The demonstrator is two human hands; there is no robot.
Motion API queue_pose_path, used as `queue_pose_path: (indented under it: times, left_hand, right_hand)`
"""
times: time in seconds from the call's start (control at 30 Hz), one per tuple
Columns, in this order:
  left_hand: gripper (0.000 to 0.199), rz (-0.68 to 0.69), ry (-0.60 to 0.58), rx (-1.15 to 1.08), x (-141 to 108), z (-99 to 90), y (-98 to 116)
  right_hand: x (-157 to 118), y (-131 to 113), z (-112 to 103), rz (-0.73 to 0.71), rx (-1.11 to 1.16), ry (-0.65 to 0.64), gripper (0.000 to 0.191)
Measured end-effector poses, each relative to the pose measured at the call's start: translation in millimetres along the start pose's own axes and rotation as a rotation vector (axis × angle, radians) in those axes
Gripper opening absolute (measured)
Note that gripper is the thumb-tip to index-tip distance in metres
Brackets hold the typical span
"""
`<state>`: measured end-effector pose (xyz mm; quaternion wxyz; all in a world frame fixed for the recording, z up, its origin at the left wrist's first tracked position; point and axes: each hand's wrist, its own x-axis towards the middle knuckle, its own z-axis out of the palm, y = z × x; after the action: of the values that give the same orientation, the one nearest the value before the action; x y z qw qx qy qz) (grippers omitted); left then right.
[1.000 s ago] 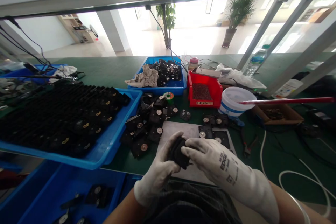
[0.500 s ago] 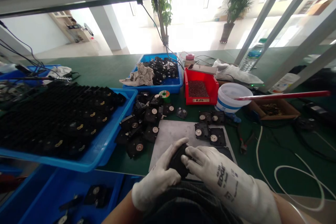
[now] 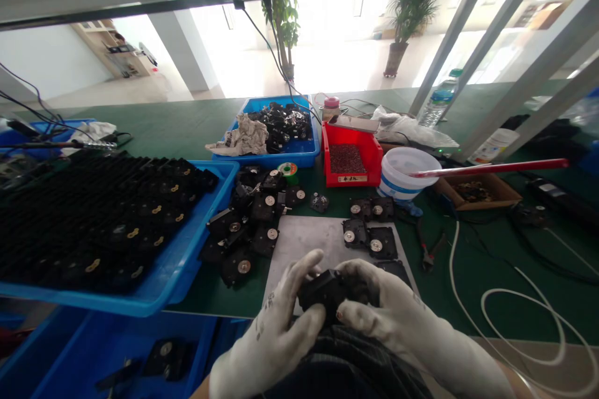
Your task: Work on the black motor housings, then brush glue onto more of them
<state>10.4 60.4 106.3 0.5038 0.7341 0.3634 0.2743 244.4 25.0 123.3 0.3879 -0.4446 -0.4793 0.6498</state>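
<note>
Between my two gloved hands is a black plastic housing [image 3: 322, 292], held over the near edge of a pale sheet [image 3: 304, 237]. My left hand [image 3: 285, 318] grips its left side, thumb below and fingers above. On the other side, my right hand [image 3: 388, 305] is curled around the right part, with thumb and fingers closed on it. The gloves cover part of the housing. Just beyond my right hand lie several similar black units with silver discs [image 3: 375, 245]. A looser pile of such units [image 3: 243, 267] sits left of the sheet.
A large blue tray [image 3: 187, 274] of stacked black parts stands left. Behind are a blue tray [image 3: 299, 159] of small parts, a red bin [image 3: 374, 162] and a white bucket [image 3: 412, 165] with a red rod across it. Pliers [image 3: 427, 255] and a white cable [image 3: 452, 274] lie right.
The black housing has been turned in my hands and a different side now shows. My right hand has rotated around it, and my left fingers have opened a little wider. The view has shifted slightly.
</note>
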Motion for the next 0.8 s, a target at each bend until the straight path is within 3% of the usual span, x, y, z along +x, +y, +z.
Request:
queue_pose_path:
  times: [0.17, 0.27, 0.37, 0.57, 0.67, 0.8]
  left_hand:
    - [0.056, -0.130, -0.088, 0.080, -6.0, -3.7, 7.9]
    - [0.056, -0.114, -0.094, 0.088, -8.6, -3.6, 9.0]
    - [0.055, -0.091, -0.086, 0.076, -10.7, -2.3, 9.0]
    - [0.048, -0.060, -0.083, -0.017, -6.8, 0.1, -1.4]
    - [0.046, -0.127, -0.048, -0.093, -2.5, 5.4, -11.6]
    - [0.046, -0.274, 0.087, -0.294, 3.3, 20.8, -13.9]
  right_hand:
    - [-4.8, -1.7, 7.6, 0.019, -0.058, 0.009, 0.034]
    - [-6.4, -14.5, 8.5, 0.100, -0.157, -0.029, 0.032]
    - [-8.5, -22.1, 8.7, 0.059, -0.224, -0.029, 0.029]
    - [-1.9, -7.9, 15.4, 0.003, -0.208, 0.051, 0.019]
    - [0.4, -2.1, 15.7, -0.005, -0.212, 0.086, 0.025]
    - [-12.0, -4.6, 2.3, -0.084, -0.356, 0.037, 0.033]
